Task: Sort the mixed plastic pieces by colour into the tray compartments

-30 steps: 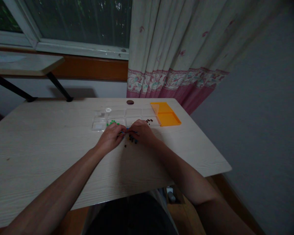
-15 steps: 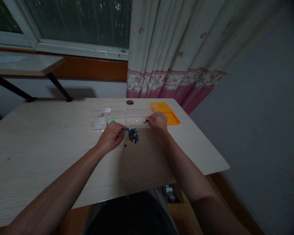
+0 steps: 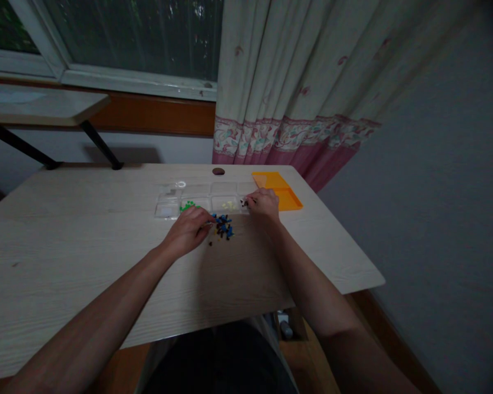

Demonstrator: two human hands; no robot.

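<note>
A small pile of blue, dark and yellow pieces (image 3: 224, 225) lies on the table in front of a clear compartment box (image 3: 168, 211). My left hand (image 3: 189, 229) is at the pile's left edge, fingertips pinched together; whatever is between them is too small to make out. Over the box's right front compartment, my right hand (image 3: 263, 204) has its fingers closed just above some dark pieces (image 3: 244, 203). Green pieces (image 3: 189, 206) sit in a compartment behind my left hand. Pale yellow pieces (image 3: 229, 206) lie in the compartment between the hands.
An orange tray (image 3: 290, 198) rests right of the clear box, beside my right hand. A brown oval object (image 3: 218, 172) lies near the table's back edge. At the back left stands a raised shelf (image 3: 45, 106) on black legs. A curtain (image 3: 287, 131) hangs behind the table.
The left fingertips have drawn closer together at the pile's edge. My right hand has shifted very slightly, and more of the dark pieces in the compartment now show.
</note>
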